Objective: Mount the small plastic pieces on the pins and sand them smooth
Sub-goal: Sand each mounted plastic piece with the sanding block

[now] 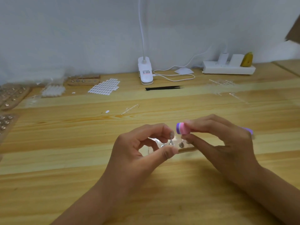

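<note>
My left hand (142, 150) pinches a small metal pin (171, 138) between fingertip and thumb, just above a wooden pin holder (186, 149) that lies on the table between my hands. A small clear plastic piece sits on the pin's top, blurred. My right hand (227, 140) grips a pink and purple sanding block (182, 128) by its near end, and the block's tip is right beside the pin's head. Another pin (181, 145) stands in the holder. The holder is mostly hidden behind my fingers.
Black tweezers (164, 88) lie in the middle of the wooden table (81, 159). Behind them stand a white clip lamp (145, 72) with its cable and a power strip (227, 69). A sheet of white stickers (104, 86), clear plastic sprues (129, 109) and more pin holders (83, 80) lie at left.
</note>
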Action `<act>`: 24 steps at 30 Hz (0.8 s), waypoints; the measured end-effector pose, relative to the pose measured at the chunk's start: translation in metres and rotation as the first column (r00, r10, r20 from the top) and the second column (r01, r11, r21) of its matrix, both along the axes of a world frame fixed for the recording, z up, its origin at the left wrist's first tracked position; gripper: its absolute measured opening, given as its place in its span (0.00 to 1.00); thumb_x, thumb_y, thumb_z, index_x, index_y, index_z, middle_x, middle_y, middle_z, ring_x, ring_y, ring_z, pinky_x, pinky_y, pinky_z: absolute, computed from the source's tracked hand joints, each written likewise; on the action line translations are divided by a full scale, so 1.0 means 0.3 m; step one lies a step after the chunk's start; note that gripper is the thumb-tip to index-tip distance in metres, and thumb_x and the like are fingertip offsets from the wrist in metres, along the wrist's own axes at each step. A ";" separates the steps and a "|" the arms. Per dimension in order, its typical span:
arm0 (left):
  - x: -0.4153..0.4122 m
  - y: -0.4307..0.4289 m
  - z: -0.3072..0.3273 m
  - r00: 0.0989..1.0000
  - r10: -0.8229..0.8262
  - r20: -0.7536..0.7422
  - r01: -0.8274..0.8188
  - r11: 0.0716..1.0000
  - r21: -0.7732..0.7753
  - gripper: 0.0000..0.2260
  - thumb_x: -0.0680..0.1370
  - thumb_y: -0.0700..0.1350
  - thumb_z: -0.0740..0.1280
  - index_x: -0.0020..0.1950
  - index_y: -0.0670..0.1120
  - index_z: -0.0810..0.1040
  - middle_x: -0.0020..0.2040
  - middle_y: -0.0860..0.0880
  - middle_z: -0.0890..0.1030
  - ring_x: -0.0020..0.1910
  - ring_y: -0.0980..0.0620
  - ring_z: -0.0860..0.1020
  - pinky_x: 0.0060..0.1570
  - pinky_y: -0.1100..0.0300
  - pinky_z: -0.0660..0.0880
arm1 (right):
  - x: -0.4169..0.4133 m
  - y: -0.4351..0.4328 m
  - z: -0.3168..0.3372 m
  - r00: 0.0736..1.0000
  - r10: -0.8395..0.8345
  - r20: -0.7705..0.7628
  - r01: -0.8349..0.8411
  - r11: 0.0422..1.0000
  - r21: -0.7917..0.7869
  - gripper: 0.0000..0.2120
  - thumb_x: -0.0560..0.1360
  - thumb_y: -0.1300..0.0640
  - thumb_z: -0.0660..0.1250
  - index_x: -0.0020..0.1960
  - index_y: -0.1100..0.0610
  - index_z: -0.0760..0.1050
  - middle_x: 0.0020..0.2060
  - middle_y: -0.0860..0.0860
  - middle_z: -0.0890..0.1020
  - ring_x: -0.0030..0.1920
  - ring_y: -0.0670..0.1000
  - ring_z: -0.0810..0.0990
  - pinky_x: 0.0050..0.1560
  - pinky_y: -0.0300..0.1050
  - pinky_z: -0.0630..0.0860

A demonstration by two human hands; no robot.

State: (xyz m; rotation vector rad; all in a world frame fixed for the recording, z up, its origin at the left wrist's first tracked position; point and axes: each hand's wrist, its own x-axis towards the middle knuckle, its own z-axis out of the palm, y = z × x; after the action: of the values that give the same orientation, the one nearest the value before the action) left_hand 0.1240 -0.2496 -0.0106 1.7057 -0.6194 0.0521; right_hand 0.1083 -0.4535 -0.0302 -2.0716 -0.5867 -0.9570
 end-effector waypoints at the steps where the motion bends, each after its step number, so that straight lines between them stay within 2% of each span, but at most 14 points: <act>1: 0.001 -0.002 0.001 1.000 0.000 0.001 0.000 1.000 0.002 0.08 0.69 0.46 0.76 0.48 0.50 0.84 0.43 0.53 0.83 0.43 0.51 0.80 0.43 0.61 0.77 | -0.001 -0.002 0.003 1.000 -0.013 0.003 0.013 1.000 0.014 0.16 0.69 0.66 0.79 0.55 0.60 0.81 0.47 0.50 0.85 0.49 0.42 0.83 0.52 0.31 0.77; 5: -0.007 -0.001 -0.001 0.997 0.014 0.082 -0.020 0.997 0.081 0.12 0.70 0.50 0.75 0.52 0.51 0.84 0.45 0.50 0.84 0.43 0.48 0.81 0.42 0.60 0.77 | -0.020 0.022 -0.004 0.992 0.047 0.114 -0.036 0.995 -0.091 0.15 0.72 0.67 0.76 0.57 0.63 0.80 0.51 0.52 0.84 0.53 0.42 0.83 0.56 0.31 0.76; 10: -0.005 0.004 0.008 0.990 0.082 0.113 -0.092 0.992 0.089 0.09 0.68 0.48 0.77 0.47 0.52 0.84 0.43 0.54 0.83 0.42 0.51 0.80 0.41 0.60 0.77 | -0.008 0.000 0.002 0.991 0.007 0.135 0.005 0.996 -0.089 0.16 0.70 0.71 0.75 0.58 0.66 0.80 0.52 0.54 0.84 0.55 0.44 0.83 0.57 0.35 0.78; 14: -0.008 0.008 0.016 0.974 0.076 0.215 -0.116 0.977 0.178 0.09 0.68 0.47 0.77 0.47 0.53 0.84 0.42 0.55 0.83 0.42 0.52 0.79 0.39 0.59 0.76 | -0.020 0.012 -0.019 0.987 0.111 0.116 -0.081 0.968 -0.236 0.18 0.73 0.73 0.71 0.62 0.66 0.78 0.57 0.58 0.82 0.58 0.52 0.83 0.56 0.44 0.80; 18: -0.008 0.003 0.016 0.978 0.128 0.165 -0.156 0.974 0.168 0.09 0.65 0.47 0.77 0.43 0.53 0.84 0.39 0.58 0.82 0.40 0.55 0.79 0.37 0.64 0.75 | 0.003 -0.014 -0.017 0.996 0.040 0.076 -0.021 0.972 -0.232 0.18 0.73 0.73 0.70 0.62 0.64 0.78 0.58 0.57 0.82 0.57 0.54 0.84 0.53 0.48 0.81; 22: -0.011 0.003 0.016 0.981 0.101 0.168 -0.133 0.973 0.189 0.09 0.65 0.46 0.77 0.43 0.54 0.84 0.38 0.54 0.83 0.40 0.52 0.80 0.36 0.63 0.75 | -0.012 0.014 -0.024 0.985 0.155 0.081 -0.123 0.942 -0.312 0.19 0.75 0.75 0.68 0.64 0.65 0.78 0.60 0.58 0.82 0.60 0.56 0.82 0.60 0.46 0.78; 24: -0.013 0.002 0.016 0.980 0.116 0.164 -0.147 0.972 0.185 0.09 0.63 0.45 0.77 0.41 0.54 0.84 0.37 0.55 0.83 0.38 0.52 0.79 0.35 0.64 0.75 | -0.002 -0.001 -0.016 0.987 0.152 0.058 -0.122 0.927 -0.354 0.19 0.74 0.76 0.68 0.63 0.66 0.78 0.60 0.59 0.81 0.59 0.57 0.82 0.59 0.48 0.79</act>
State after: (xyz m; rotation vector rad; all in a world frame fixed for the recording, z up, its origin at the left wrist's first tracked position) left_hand 0.1202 -0.2491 -0.0058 1.9467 -0.6398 0.2239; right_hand 0.1077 -0.4538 -0.0350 -2.2699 -0.9950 -0.9119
